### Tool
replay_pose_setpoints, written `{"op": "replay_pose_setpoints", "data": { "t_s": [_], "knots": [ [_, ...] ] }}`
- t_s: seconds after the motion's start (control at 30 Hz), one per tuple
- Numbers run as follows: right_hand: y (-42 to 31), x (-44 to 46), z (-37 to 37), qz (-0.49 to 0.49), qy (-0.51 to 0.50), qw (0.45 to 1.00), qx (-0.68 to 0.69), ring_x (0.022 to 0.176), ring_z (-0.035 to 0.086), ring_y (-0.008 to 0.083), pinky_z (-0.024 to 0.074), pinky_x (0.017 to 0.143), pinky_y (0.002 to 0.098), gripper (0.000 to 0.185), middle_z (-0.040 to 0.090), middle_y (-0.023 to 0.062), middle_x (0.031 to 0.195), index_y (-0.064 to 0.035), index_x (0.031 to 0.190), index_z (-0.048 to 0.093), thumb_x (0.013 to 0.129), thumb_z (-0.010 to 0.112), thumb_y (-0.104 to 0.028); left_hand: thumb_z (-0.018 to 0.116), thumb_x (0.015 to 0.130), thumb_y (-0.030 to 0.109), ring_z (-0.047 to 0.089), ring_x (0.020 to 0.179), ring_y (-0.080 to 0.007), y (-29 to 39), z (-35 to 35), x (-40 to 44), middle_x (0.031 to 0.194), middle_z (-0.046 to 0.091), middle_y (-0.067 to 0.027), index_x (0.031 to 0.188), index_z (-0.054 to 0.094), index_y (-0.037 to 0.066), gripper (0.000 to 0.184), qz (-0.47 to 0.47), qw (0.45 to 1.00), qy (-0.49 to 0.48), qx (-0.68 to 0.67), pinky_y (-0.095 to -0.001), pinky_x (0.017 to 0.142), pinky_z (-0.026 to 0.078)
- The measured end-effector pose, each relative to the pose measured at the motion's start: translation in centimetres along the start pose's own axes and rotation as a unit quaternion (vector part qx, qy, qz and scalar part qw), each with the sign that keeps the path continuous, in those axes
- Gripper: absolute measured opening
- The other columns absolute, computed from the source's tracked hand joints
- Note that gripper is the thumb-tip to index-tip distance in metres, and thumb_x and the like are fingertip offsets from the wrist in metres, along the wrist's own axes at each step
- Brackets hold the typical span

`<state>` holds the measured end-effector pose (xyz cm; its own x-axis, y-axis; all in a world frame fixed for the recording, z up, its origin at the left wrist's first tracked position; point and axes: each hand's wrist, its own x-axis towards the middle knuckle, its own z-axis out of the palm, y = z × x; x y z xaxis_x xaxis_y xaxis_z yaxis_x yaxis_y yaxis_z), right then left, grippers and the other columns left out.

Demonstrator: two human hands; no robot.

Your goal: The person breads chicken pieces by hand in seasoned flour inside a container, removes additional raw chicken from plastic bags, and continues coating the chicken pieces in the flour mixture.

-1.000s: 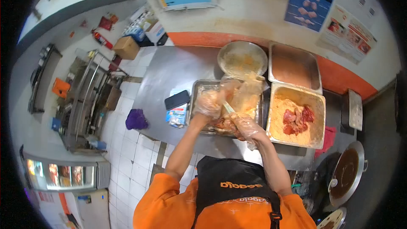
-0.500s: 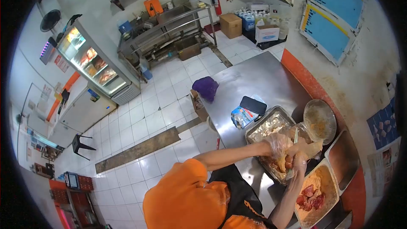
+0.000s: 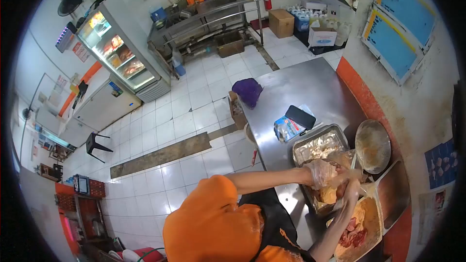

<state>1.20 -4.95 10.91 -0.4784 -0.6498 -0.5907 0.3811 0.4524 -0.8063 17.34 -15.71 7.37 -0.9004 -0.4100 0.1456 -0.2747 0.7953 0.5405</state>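
My left hand (image 3: 320,173), in a clear plastic glove, is closed on a piece of meat over the metal tray (image 3: 297,153). Beside it my right hand (image 3: 352,188) is closed and blurred, and what it grips cannot be made out. A pale narrow strip (image 3: 354,160) shows just above the hands. Yellowish, coated meat (image 3: 328,194) lies in the tray under them. At the lower right, a deep pan (image 3: 373,213) holds orange-tinted flour and red raw meat (image 3: 353,235). Near the wall stands a round metal bowl (image 3: 373,146).
A phone (image 3: 300,117) rests on a blue and white packet (image 3: 286,129) on the steel table (image 3: 310,80). A purple cloth (image 3: 248,92) hangs at its left corner. Another deep pan (image 3: 394,196) stands by the wall. A stool (image 3: 98,146) and fridge (image 3: 119,51) are farther left.
The view has swung left, showing more of the room. My hands stay over the tray, now closer together; the pale strip between them earlier shows above them now.
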Motion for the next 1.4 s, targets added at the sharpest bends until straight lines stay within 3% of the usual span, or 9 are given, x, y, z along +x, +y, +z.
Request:
{"op": "replay_pose_setpoints", "data": {
  "t_s": [0.13, 0.23, 0.43, 0.6, 0.73, 0.9, 1.07, 1.23, 1.4],
  "knots": [
    [4.9, 3.1, -4.4, -0.119, -0.049, 0.990, -0.054, 0.034, 0.030, 0.0082, 0.0230, 0.032, 0.0260, 0.036, 0.036, -0.0059, 0.052, -0.0199, 0.074, 0.049, 0.101, 0.050, -0.043, 0.056, 0.095, 0.042, 0.061, 0.054, -0.0255, -0.1, -3.5, -0.9, 0.063, 0.063, -0.0133, 0.086, 0.065, 0.007, 0.037, -0.043, 0.983, 0.138, -0.117, -0.0399, 0.050, 0.052],
    [1.4, 1.7, -3.3, -0.026, -0.049, 0.998, -0.041, 0.037, 0.035, 0.0111, 0.0255, 0.033, 0.0287, 0.035, 0.041, -0.0027, 0.053, -0.0148, 0.076, 0.052, 0.101, 0.048, -0.039, 0.054, 0.097, 0.043, 0.063, 0.059, -0.0241, 2.6, -7.3, -2.3, 0.069, 0.065, -0.0142, 0.093, 0.066, 0.005, 0.040, -0.210, 0.962, 0.005, -0.177, -0.0375, 0.055, 0.054],
    [-0.3, 1.6, -1.0, -0.017, -0.053, 0.996, -0.076, 0.038, 0.036, 0.0120, 0.0264, 0.034, 0.0295, 0.034, 0.042, -0.0016, 0.053, -0.0132, 0.077, 0.053, 0.101, 0.047, -0.037, 0.057, 0.091, 0.039, 0.066, 0.074, -0.0357, -3.8, 5.3, -0.2, 0.087, 0.066, -0.0213, 0.118, 0.059, 0.005, 0.043, 0.000, 0.951, 0.309, -0.023, -0.0462, 0.062, 0.053],
    [-0.3, 2.2, 3.8, -0.028, -0.099, 0.986, -0.129, 0.038, 0.035, 0.0115, 0.0261, 0.033, 0.0289, 0.034, 0.041, -0.0023, 0.053, -0.0143, 0.078, 0.053, 0.102, 0.045, -0.037, 0.054, 0.094, 0.034, 0.064, 0.084, -0.0386, 2.0, -1.6, -3.6, 0.098, 0.064, -0.0180, 0.134, 0.049, 0.007, 0.049, -0.060, 0.994, 0.091, -0.013, -0.0473, 0.069, 0.052],
    [-0.2, 2.4, 4.8, -0.027, -0.120, 0.981, -0.147, 0.037, 0.034, 0.0111, 0.0258, 0.033, 0.0285, 0.034, 0.041, -0.0028, 0.052, -0.0152, 0.079, 0.053, 0.103, 0.044, -0.038, 0.052, 0.095, 0.031, 0.063, 0.083, -0.0388, -2.7, 3.5, -0.4, 0.099, 0.063, -0.0192, 0.126, 0.053, 0.005, 0.040, -0.006, 0.940, 0.340, 0.004, -0.0461, 0.073, 0.051],
    [0.1, 2.2, 5.6, -0.025, -0.132, 0.979, -0.155, 0.036, 0.033, 0.0106, 0.0256, 0.032, 0.0280, 0.034, 0.040, -0.0035, 0.051, -0.0162, 0.080, 0.054, 0.104, 0.042, -0.038, 0.051, 0.095, 0.025, 0.063, 0.090, -0.0406, 1.1, 1.8, 1.5, 0.100, 0.063, -0.0255, 0.113, 0.056, -0.002, 0.034, -0.353, 0.853, 0.302, -0.239, -0.0473, 0.079, 0.049],
    [0.2, 1.9, 5.9, -0.024, -0.136, 0.979, -0.151, 0.036, 0.032, 0.0101, 0.0253, 0.032, 0.0274, 0.034, 0.039, -0.0041, 0.051, -0.0173, 0.081, 0.054, 0.105, 0.041, -0.039, 0.054, 0.092, 0.025, 0.063, 0.095, -0.0416, -3.0, 9.9, 6.0, 0.100, 0.065, -0.0263, 0.112, 0.056, -0.003, 0.034, -0.272, 0.827, 0.323, -0.370, -0.0490, 0.083, 0.050],
    [0.5, 1.7, 4.2, -0.027, -0.134, 0.982, -0.133, 0.035, 0.031, 0.0096, 0.0250, 0.031, 0.0269, 0.035, 0.039, -0.0048, 0.050, -0.0184, 0.082, 0.054, 0.106, 0.040, -0.039, 0.054, 0.092, 0.026, 0.063, 0.097, -0.0422, 1.4, -1.1, 0.5, 0.103, 0.065, -0.0246, 0.117, 0.057, 0.000, 0.036, -0.343, 0.828, 0.205, -0.394, -0.0491, 0.087, 0.050],
    [1.7, -0.4, -1.4, -0.023, -0.104, 0.992, -0.073, 0.034, 0.030, 0.0091, 0.0247, 0.030, 0.0264, 0.035, 0.038, -0.0055, 0.049, -0.0194, 0.083, 0.055, 0.107, 0.038, -0.039, 0.053, 0.093, 0.020, 0.057, 0.103, -0.0356, -1.9, 8.6, 2.1, 0.106, 0.062, -0.0184, 0.111, 0.063, 0.004, 0.026, -0.216, 0.861, 0.385, -0.251, -0.0452, 0.091, 0.046]
  ]
}}
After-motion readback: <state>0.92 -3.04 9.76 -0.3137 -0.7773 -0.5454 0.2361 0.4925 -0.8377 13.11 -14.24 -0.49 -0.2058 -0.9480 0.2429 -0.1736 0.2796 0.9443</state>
